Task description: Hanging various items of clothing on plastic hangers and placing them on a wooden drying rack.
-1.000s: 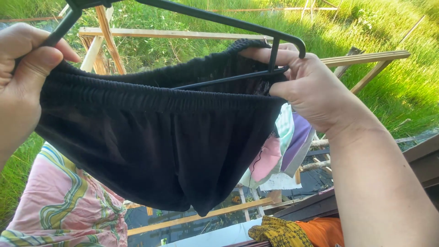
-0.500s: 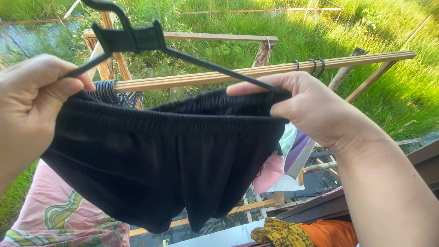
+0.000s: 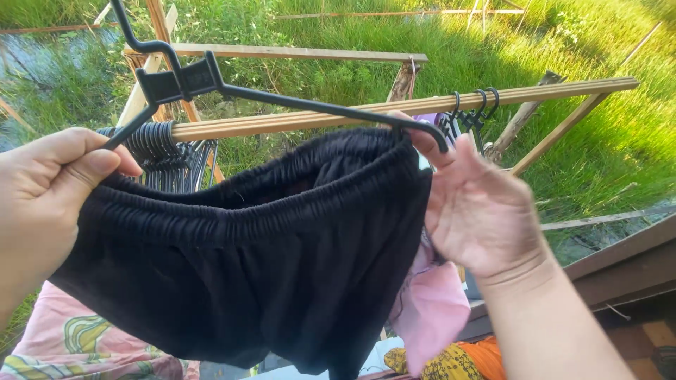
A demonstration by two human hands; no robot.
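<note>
I hold up black elastic-waist shorts (image 3: 267, 253) stretched along a black plastic hanger (image 3: 204, 77). My left hand (image 3: 46, 190) pinches the waistband's left end together with the hanger's left arm. My right hand (image 3: 479, 211) is at the right end, palm toward me and fingers spread upward. Its fingertips touch the hanger's curved tip and the waistband edge without pinching them. The hanger's hook points up at the top left, above a wooden rail (image 3: 563, 89).
A bunch of empty black hangers (image 3: 162, 148) hangs on the rail's left part, and a few hooks (image 3: 475, 105) on its right. Pink patterned cloth (image 3: 84, 338), a pink cloth (image 3: 433, 309) and yellow-orange fabric (image 3: 451, 359) lie below. Grass (image 3: 598, 141) lies beyond; a dark wooden ledge (image 3: 620, 260) at right.
My right hand has released its pinch on the waistband and turned palm toward me. The hanger's right tip now sits in the waistband. The hanger and shorts sit slightly lower and more tilted.
</note>
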